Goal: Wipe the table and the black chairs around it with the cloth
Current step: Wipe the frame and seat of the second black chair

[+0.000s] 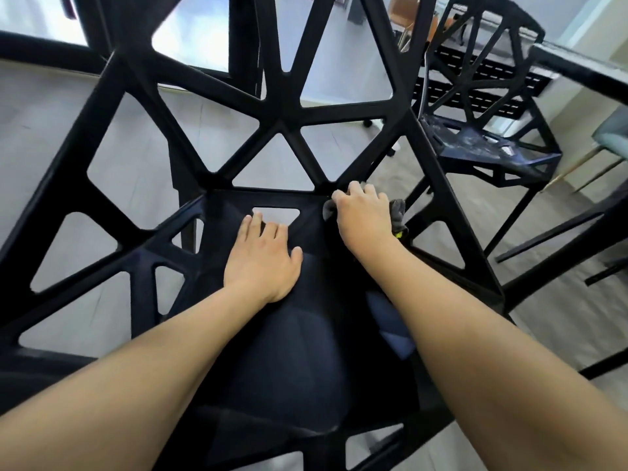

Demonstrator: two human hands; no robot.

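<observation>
A black chair (282, 107) with a triangular open-frame back fills the view right below me. My left hand (263, 260) rests flat on its seat with the fingers straight. My right hand (363, 215) grips a grey cloth (398, 212) against the seat's far right corner, where the backrest meets the seat. A second black chair (482, 144) of the same kind stands at the upper right, its seat smeared with pale dust. The dark edge of the table (577, 73) runs along the far right, behind that chair.
Grey floor shows through the chair's openings. A teal chair with gold legs (611, 130) stands at the right edge. A black slatted panel (475, 86) lies behind the second chair. Dark table legs (550, 239) cross the floor at the right.
</observation>
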